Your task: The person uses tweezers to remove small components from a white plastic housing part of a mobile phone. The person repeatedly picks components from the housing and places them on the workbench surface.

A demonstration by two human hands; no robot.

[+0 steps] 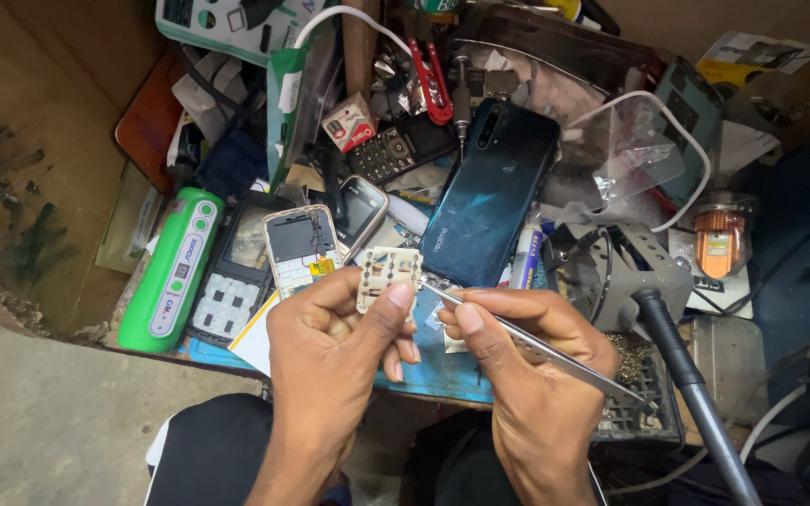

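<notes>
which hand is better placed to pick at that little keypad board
Right. The right hand holds the tweezers, tips at the board's edge; the left hand is busy pinching the board.

Two bare forearms without sleeves, left hand (335, 328), right hand (527, 361), short plain nails, no rings
</notes>
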